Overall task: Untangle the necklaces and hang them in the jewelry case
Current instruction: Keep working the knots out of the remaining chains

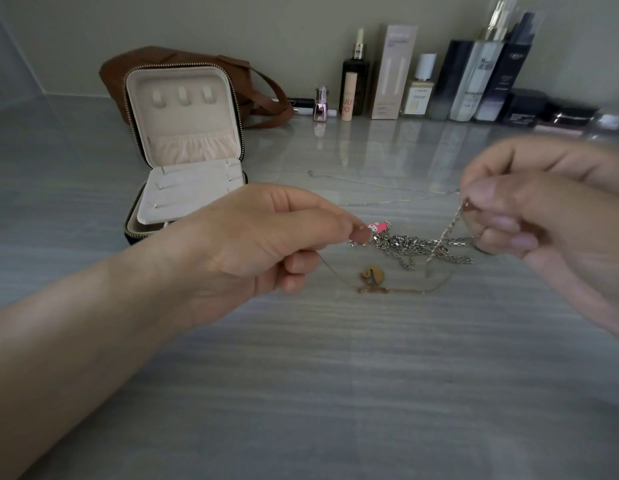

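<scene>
The left hand is closed in a pinch, thumb against forefinger, the other fingers curled under. A fine gold chain runs out from beneath it and sags onto the table, where a small gold pendant lies by it. The right hand, blurred, also pinches: a twisted strand hangs slanting from its fingertips down toward the gold chain. Which necklace that strand belongs to I cannot tell.

Between the hands, mid-table and toward the right edge, lies a silver tangle of heavier links. A pink charm sits at its left end, just beside the left thumb tip. A thin silver chain lies stretched on the table behind the tangle, its right end reaching the right hand.

The case stands open near the back left corner, lid upright, with three empty hooks at the top and a gathered pocket below. A brown bag leans behind it. Bottles and boxes line the back edge to the right.
</scene>
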Demonstrator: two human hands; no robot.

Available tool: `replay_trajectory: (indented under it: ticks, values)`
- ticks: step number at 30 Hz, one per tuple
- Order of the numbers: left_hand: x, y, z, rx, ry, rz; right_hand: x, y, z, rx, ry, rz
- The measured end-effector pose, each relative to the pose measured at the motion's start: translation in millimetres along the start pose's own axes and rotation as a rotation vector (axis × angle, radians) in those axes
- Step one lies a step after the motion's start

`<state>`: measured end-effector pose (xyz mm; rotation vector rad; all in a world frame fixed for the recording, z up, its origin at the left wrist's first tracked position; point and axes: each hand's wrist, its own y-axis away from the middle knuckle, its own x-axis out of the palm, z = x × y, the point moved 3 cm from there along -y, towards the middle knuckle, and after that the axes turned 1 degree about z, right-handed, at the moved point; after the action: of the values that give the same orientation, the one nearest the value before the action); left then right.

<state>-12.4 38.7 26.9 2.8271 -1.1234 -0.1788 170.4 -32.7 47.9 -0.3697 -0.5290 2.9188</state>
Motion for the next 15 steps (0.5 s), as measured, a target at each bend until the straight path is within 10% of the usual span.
replay_trajectory:
  ticks: [8,15]
  values:
    - [2,2,-2,-0.003,0.036,0.047,7,10,-8,0.089,0.246,0.597]
    - [2,2,-1,-0.009,0.021,0.068,15,7,-12,0.11,0.378,0.481]
